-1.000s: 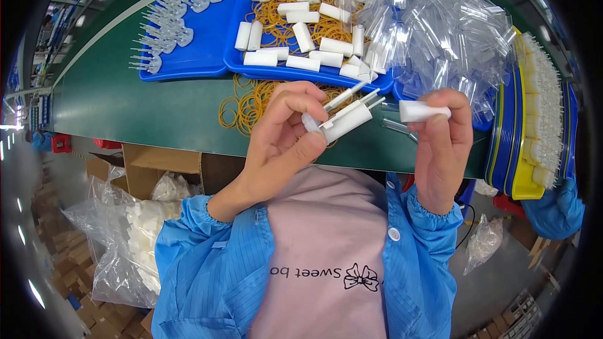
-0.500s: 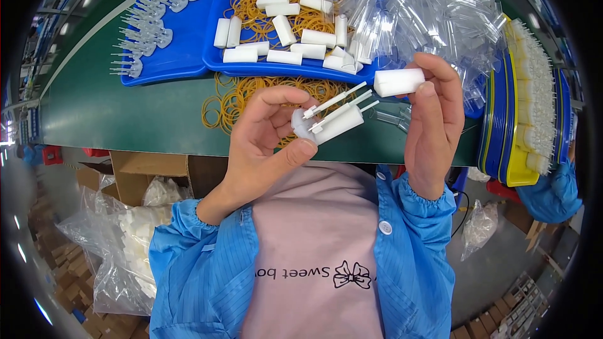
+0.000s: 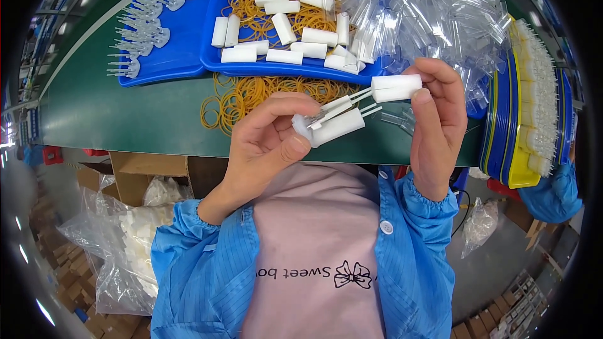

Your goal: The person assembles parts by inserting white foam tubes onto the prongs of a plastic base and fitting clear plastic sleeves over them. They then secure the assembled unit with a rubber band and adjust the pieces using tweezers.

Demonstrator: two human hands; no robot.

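My left hand (image 3: 267,135) is closed on the round base of a white plastic pronged holder (image 3: 303,127), whose thin prongs point up and to the right. One white foam block (image 3: 339,127) sits on its lower prongs. My right hand (image 3: 436,113) pinches the right end of a second white foam block (image 3: 396,87) between thumb and fingers. That block's left end is at the tips of the upper prongs; whether they have entered it I cannot tell. Both hands are above the near edge of the green table (image 3: 144,122).
A blue tray (image 3: 217,56) holds foam blocks and rubber bands, with more rubber bands (image 3: 251,97) before it. Pronged holders (image 3: 147,37) stand on a blue tray at left. Clear plastic sleeves (image 3: 433,12) are heaped at right, beside stacked yellow and blue trays (image 3: 518,107).
The right hand's foam block has come against the tips of the holder's upper prongs, where a gap showed before. The left hand has tilted the holder slightly and shifted its fingers.
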